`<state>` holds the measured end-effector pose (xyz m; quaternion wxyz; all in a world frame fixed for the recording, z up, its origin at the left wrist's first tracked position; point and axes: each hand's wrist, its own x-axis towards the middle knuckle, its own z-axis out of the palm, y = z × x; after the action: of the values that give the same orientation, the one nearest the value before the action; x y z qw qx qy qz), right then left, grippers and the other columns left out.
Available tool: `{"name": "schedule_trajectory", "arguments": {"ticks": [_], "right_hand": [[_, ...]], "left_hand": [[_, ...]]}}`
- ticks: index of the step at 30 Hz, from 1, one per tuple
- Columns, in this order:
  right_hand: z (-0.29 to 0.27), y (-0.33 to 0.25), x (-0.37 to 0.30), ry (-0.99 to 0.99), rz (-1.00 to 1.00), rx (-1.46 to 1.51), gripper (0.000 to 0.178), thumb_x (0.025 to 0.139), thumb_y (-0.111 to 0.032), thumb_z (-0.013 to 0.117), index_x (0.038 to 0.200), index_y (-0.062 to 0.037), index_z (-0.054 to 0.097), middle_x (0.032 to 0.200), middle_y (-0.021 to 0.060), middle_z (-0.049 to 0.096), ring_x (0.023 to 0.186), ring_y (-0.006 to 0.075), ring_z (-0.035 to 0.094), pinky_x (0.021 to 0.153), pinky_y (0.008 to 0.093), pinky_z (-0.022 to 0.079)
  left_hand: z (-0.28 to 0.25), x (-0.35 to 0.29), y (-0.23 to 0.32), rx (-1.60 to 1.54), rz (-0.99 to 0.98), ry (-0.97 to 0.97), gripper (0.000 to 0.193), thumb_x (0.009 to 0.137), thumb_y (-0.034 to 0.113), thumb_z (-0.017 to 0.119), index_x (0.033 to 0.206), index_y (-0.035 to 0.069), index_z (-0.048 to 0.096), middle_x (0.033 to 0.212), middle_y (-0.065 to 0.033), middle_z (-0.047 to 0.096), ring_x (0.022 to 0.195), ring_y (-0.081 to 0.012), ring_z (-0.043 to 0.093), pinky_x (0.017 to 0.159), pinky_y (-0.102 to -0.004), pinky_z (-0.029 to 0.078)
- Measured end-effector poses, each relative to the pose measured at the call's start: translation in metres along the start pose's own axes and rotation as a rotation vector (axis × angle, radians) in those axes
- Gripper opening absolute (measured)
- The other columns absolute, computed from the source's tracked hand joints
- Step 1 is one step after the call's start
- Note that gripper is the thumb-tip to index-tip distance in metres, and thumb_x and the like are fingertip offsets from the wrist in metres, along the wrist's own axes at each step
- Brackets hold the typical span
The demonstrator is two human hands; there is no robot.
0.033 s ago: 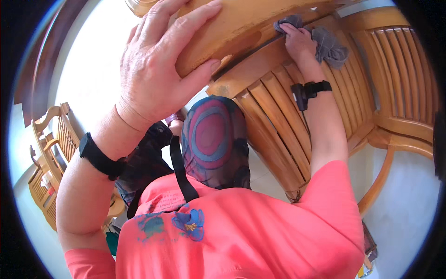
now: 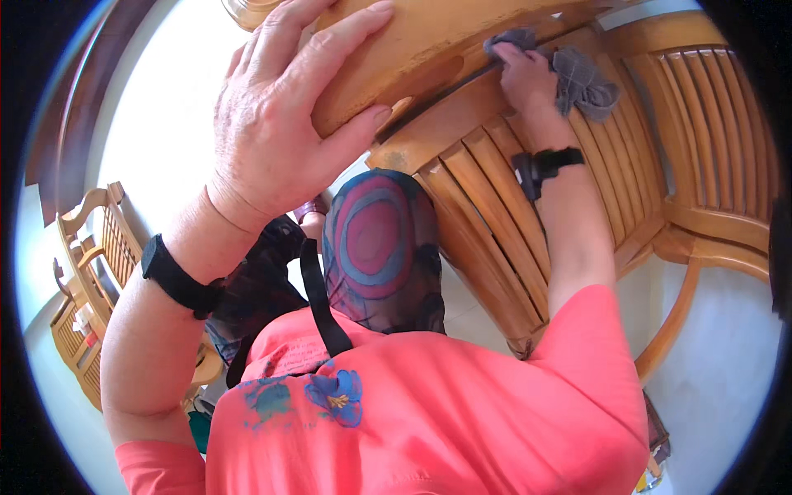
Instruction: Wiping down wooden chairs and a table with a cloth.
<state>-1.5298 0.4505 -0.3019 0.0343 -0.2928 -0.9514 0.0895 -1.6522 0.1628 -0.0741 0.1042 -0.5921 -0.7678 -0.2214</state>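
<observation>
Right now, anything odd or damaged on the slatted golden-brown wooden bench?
Possibly: a dull, grey-brown patch at the left corner of the slatted wooden bench, darker than the wood around it; wear or stain, can't tell. Nothing else stands out.

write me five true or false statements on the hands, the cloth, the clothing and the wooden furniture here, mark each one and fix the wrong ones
1. The right hand touches a grey cloth. True.
2. The left hand holds a second cloth. False: the left hand lies against a brown wooden surface, with no cloth in it.
3. Black bands are worn on both arms. True.
4. The shirt is plain green. False: it is coral pink, with a blue flower on it.
5. Slatted wooden furniture shows at both the left and right of the picture. True.
</observation>
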Motion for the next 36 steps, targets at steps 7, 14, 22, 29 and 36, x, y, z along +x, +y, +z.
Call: {"name": "schedule_trajectory", "arguments": {"ticks": [7,14,22,29,36], "right_hand": [[0.002,-0.023,-0.024,-0.088,-0.278,0.146,0.038,0.091,-0.016,0.049,0.121,-0.0301,0.068,0.131,-0.0062,0.065,0.122,0.0258,0.055,0.093,0.0499,0.045],[-0.008,0.015,0.061,0.033,-0.155,-0.293,0.033,0.094,-0.021,0.047,0.116,-0.0243,0.071,0.129,-0.0006,0.066,0.126,0.0247,0.051,0.097,0.0598,0.04],[0.104,-0.009,0.071,0.214,-0.454,0.868,0.029,0.093,-0.031,0.05,0.106,-0.0216,0.074,0.108,0.0076,0.073,0.102,0.0321,0.067,0.094,0.0543,0.047],[0.02,0.019,0.077,0.199,-0.551,-0.035,0.023,0.092,-0.031,0.055,0.095,-0.019,0.074,0.089,0.0067,0.074,0.09,0.0315,0.07,0.08,0.0499,0.053],[-0.002,0.056,0.115,0.578,-0.33,0.079,0.025,0.084,-0.016,0.06,0.106,-0.0075,0.07,0.107,0.014,0.071,0.106,0.0368,0.063,0.094,0.0446,0.048]], "left_hand": [[0.001,0.0,0.005,-0.023,-0.04,-0.061,0.071,0.071,0.014,0.08,0.139,0.016,0.058,0.146,-0.0159,0.049,0.127,-0.0371,0.054,0.105,-0.0447,0.045],[0.002,-0.004,0.001,-0.026,-0.074,-0.106,0.071,0.071,0.012,0.079,0.139,0.011,0.057,0.146,-0.0211,0.046,0.132,-0.0395,0.049,0.108,-0.0464,0.043],[0.002,0.003,-0.001,-0.035,-0.06,-0.093,0.074,0.064,0.02,0.081,0.135,0.012,0.061,0.143,-0.0229,0.049,0.127,-0.0412,0.052,0.104,-0.0473,0.043],[-0.002,0.0,-0.001,-0.021,-0.076,-0.107,0.074,0.063,0.02,0.082,0.134,0.01,0.062,0.143,-0.024,0.05,0.127,-0.0415,0.053,0.104,-0.0473,0.042],[-0.002,-0.001,-0.003,-0.021,-0.055,-0.181,0.076,0.069,0.015,0.081,0.14,0.009,0.054,0.149,-0.024,0.042,0.132,-0.0409,0.048,0.108,-0.0474,0.041]]}}
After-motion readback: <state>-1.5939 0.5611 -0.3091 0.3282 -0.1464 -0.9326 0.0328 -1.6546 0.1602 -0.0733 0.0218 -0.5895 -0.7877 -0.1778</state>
